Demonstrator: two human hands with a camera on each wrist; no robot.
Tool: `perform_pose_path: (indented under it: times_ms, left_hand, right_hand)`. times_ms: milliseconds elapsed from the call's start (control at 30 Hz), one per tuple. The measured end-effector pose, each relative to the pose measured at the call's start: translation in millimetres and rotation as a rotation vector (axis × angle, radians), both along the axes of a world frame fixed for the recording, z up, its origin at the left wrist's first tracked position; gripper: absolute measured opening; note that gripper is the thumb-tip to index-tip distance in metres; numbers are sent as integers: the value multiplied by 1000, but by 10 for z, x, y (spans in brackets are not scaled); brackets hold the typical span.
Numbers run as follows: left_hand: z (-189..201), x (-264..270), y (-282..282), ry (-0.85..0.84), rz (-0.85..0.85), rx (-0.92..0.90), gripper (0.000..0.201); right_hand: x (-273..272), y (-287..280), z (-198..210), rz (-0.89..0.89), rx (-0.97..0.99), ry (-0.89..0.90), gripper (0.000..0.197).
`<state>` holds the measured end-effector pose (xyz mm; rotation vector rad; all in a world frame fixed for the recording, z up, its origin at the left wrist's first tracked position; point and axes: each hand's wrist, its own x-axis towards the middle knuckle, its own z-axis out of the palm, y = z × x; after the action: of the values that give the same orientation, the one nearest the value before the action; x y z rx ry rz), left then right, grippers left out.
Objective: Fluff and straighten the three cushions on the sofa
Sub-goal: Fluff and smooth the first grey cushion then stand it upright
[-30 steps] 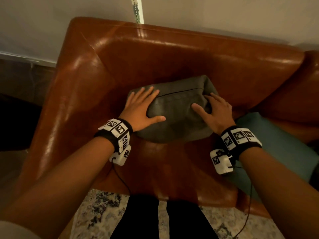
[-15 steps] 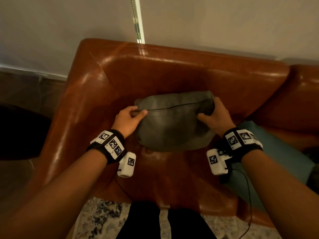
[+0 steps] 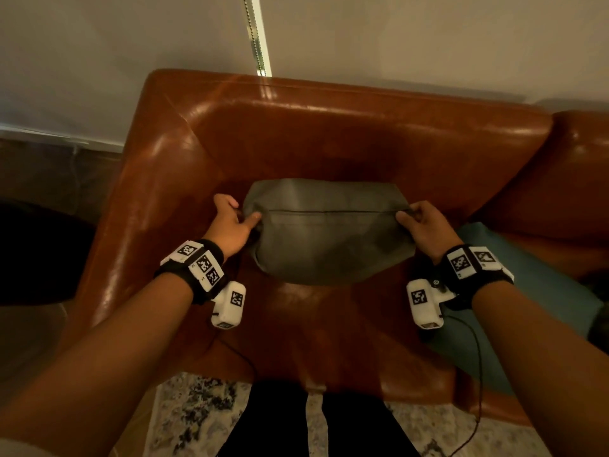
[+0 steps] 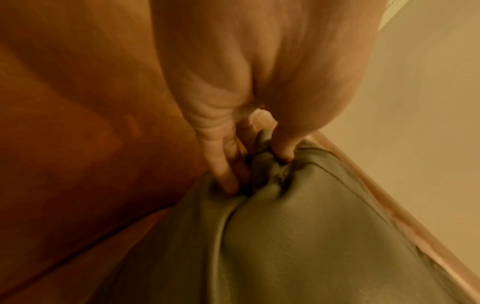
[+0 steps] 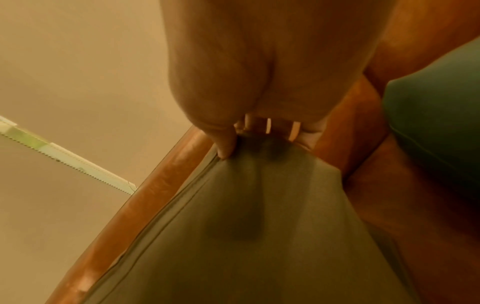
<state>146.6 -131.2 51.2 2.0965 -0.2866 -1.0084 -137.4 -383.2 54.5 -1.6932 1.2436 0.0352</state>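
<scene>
A grey-green cushion (image 3: 329, 232) stands on the brown leather sofa (image 3: 296, 143) seat, its seam edge facing up. My left hand (image 3: 235, 219) pinches its top left corner, the cloth bunched between thumb and fingers (image 4: 223, 164) in the left wrist view. My right hand (image 3: 421, 222) pinches the top right corner; the right wrist view shows the cushion (image 5: 246, 226) fabric pulled taut under my thumb. A teal cushion (image 3: 514, 291) lies flat on the seat to the right, partly under my right forearm. A third cushion is not in view.
The sofa's left armrest (image 3: 131, 225) and backrest enclose the cushion. A pale wall with a blind cord (image 3: 257, 34) rises behind. A patterned rug (image 3: 197, 413) and my dark trouser legs (image 3: 329, 423) are at the front edge.
Both hands went from pressing flat on the cushion's sides to pinching its top corners. The cushion has been pulled wider and straighter between them.
</scene>
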Motion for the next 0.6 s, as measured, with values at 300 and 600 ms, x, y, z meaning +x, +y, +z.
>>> perform_pose_path:
  times_ms: [300,600]
  left_hand:
    - [63,146,51,-167,117,-118,37]
    - [228,204,168,17,-99,-81,64]
  right_hand:
    - [-16,122,-86,-70,33,22,24]
    - [-152,146,-116,-102,15,-27,19]
